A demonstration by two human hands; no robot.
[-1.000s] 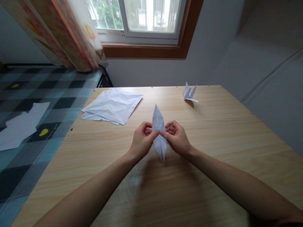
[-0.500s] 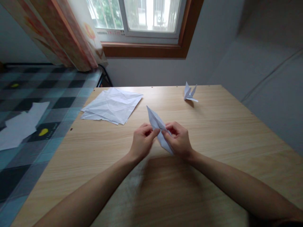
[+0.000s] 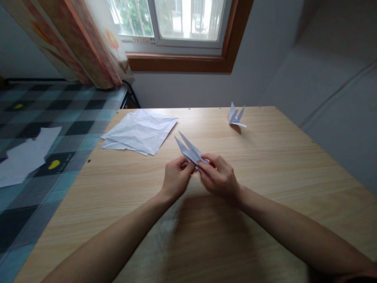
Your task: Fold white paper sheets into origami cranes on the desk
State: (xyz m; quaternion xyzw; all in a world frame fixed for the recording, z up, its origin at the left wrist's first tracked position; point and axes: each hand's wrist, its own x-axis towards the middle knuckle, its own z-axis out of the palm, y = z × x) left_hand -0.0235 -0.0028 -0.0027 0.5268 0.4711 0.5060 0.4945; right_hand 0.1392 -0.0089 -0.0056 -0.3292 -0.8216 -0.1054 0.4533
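Note:
A folded white paper [image 3: 190, 151] is held between my two hands above the table, its two narrow points aimed away from me and to the left. My left hand [image 3: 178, 173] pinches its lower left edge between thumb and fingers. On the other side, my right hand [image 3: 219, 173] is closed on the near right part, thumb and fingers pressing the layers together. The paper's near end is hidden by my fingers. Beyond my hands, a finished-looking paper crane [image 3: 236, 116] stands near the table's back edge.
Creased white sheets [image 3: 141, 131] lie in a loose pile at the table's [image 3: 279, 165] back left. To the left, a checked bed cover [image 3: 79, 106] carries more white paper [image 3: 26, 161]. A window [image 3: 188, 23] and curtain [image 3: 97, 47] are behind.
The near half of the folded paper has been brought up to the far side, so two points now lie side by side. My right fingers have shifted onto the fold.

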